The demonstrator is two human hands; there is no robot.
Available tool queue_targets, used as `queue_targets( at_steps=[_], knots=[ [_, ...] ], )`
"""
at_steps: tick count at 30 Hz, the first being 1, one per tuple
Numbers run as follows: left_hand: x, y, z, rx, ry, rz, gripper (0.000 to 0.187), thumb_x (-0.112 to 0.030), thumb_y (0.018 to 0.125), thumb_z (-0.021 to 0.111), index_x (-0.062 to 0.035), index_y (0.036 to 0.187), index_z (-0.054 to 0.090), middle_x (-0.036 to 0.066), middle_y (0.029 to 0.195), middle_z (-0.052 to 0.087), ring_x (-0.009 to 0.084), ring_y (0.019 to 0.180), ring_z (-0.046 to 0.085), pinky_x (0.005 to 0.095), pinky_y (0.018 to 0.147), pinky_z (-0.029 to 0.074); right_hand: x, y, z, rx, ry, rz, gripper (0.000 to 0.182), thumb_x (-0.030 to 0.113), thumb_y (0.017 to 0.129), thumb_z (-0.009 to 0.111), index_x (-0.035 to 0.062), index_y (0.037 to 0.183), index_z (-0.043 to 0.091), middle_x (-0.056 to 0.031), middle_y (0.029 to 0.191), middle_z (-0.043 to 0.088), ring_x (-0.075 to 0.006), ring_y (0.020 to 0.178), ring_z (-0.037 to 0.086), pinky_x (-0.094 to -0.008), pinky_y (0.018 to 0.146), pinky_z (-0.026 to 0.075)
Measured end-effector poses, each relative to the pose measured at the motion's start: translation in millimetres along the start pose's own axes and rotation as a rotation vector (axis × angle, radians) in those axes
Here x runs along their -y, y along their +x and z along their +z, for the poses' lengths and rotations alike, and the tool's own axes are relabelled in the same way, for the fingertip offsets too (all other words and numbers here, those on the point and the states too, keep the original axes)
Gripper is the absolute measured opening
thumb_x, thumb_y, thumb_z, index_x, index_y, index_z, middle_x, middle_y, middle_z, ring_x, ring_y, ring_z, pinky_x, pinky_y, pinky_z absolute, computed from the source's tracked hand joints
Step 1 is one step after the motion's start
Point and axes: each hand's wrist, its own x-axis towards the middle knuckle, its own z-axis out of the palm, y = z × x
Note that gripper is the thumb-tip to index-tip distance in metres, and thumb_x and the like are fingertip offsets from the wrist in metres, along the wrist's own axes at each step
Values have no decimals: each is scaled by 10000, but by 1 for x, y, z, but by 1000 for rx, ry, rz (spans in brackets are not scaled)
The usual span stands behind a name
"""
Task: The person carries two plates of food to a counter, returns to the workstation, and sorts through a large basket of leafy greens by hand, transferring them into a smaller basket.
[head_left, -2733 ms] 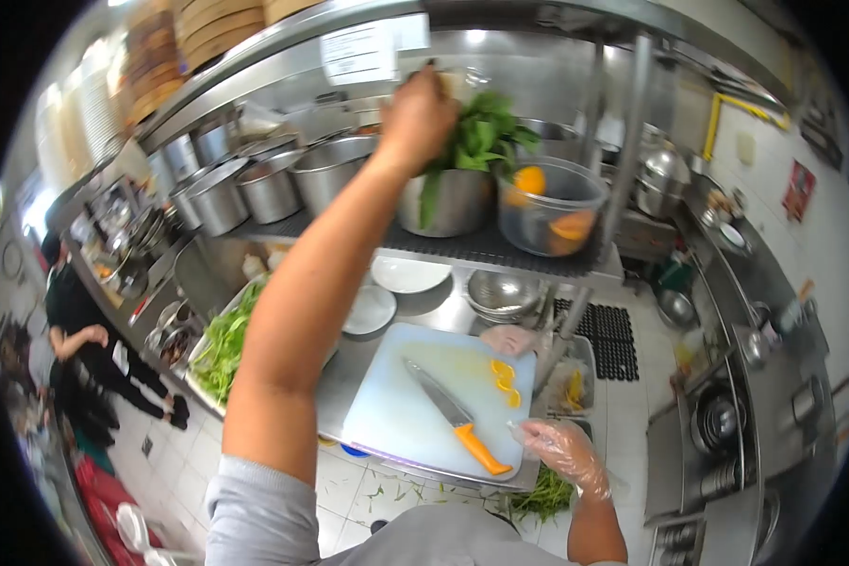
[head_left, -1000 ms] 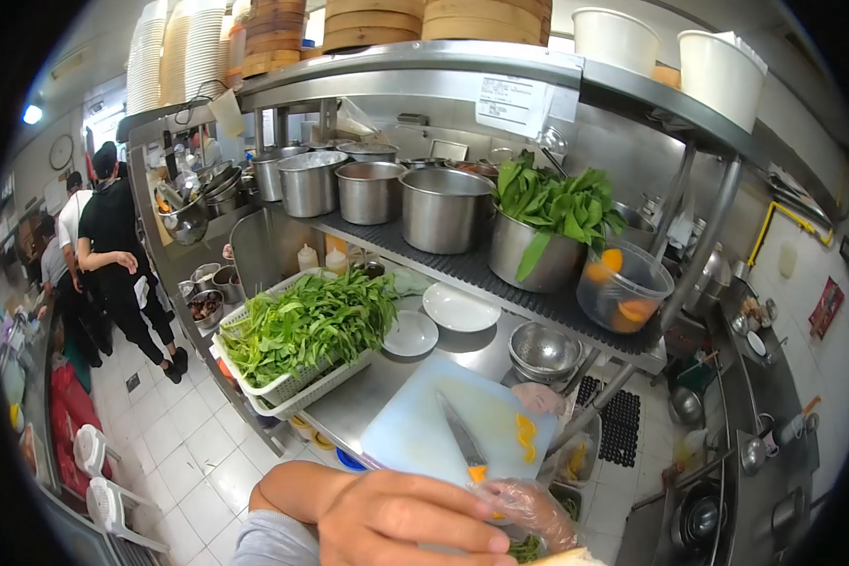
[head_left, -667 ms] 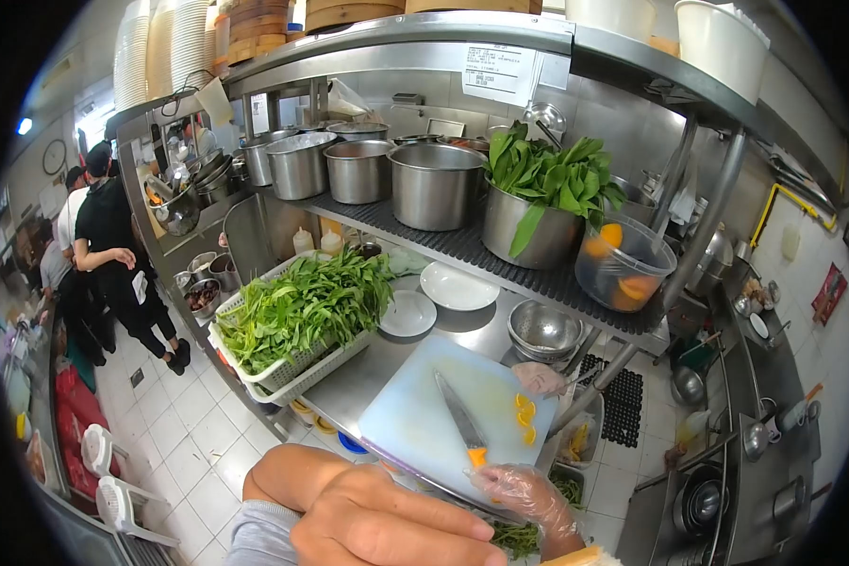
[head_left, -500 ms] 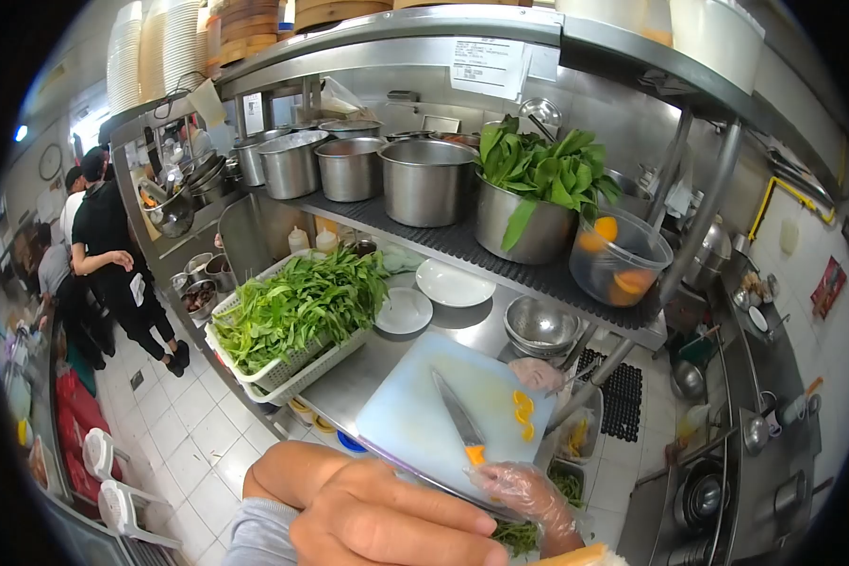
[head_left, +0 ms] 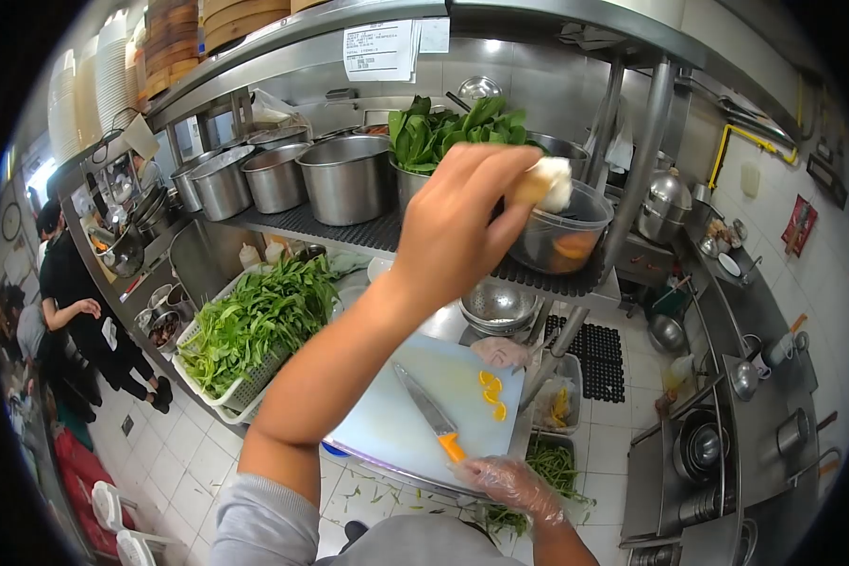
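My bare left hand (head_left: 476, 212) is raised in front of the upper shelf, its fingers closed on a pale tan-and-white, bread-like piece (head_left: 549, 184). Behind it, a clear plastic tub (head_left: 585, 226) with orange fruit sits on the shelf's right end. Lower down, my right hand (head_left: 514, 486) wears a clear plastic glove. Its fingers are closed at the end of the orange handle of a knife (head_left: 429, 406), whose blade lies over the pale cutting board (head_left: 377, 429). Orange slices (head_left: 492, 394) rest on the board's right side. My left forearm hides part of the board.
A white basket of leafy greens (head_left: 264, 325) stands left of the board. Steel pots (head_left: 344, 184) line the shelf above. A metal colander (head_left: 500, 304) is behind the board, beside a shelf post (head_left: 561, 354). People (head_left: 85, 292) stand at the far left.
My left hand has risen from low in front of me to shelf height, carrying the bread-like piece. The view has shifted right. More of the knife's orange handle shows beside my gloved right hand.
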Motion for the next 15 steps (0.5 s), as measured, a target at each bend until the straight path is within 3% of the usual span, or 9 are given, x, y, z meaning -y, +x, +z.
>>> queue_targets(
  at_steps=[2,3,5,12,14,15],
  knots=[
    [20,22,19,60,122,104,316,-11,728,679,-47,1028,587,89,983,627,261,882,592,340,773,487,-9,-7,6,-99,-18,-82,291,283,886,531,106,1105,603,-173,959,638,-339,876,610,-412,778,482],
    [27,30,26,107,137,88,310,-44,746,664,-61,1045,586,79,967,628,271,907,580,345,791,479,-20,-9,12,-103,-17,-79,291,283,886,531,106,1105,603,-173,959,638,-339,876,610,-412,778,482],
    [36,39,37,167,113,41,307,-58,753,659,-66,1050,584,83,970,629,270,917,580,349,797,476,-35,-8,20,-157,-192,-255,257,97,833,590,91,1090,603,-95,988,643,-267,835,630,-348,716,526],
    [50,30,65,363,77,-51,294,-91,761,651,-74,1042,571,91,962,623,284,930,578,373,801,476,-30,-20,19,-109,-316,-111,295,80,820,572,134,1109,593,-54,946,629,-208,815,622,-297,725,532],
    [51,27,64,386,75,-60,288,-95,758,654,-74,1032,569,91,951,621,284,926,579,374,797,477,-29,-21,17,-228,-528,-413,306,77,820,565,153,1115,593,-50,926,620,-187,818,620,-276,740,525],
    [52,27,64,379,71,-22,280,-97,757,654,-75,1023,569,90,946,620,283,924,578,373,792,477,-31,-20,18,-226,-529,-413,306,77,820,565,153,1115,593,-50,926,620,-187,818,620,-276,740,525]
  ],
)
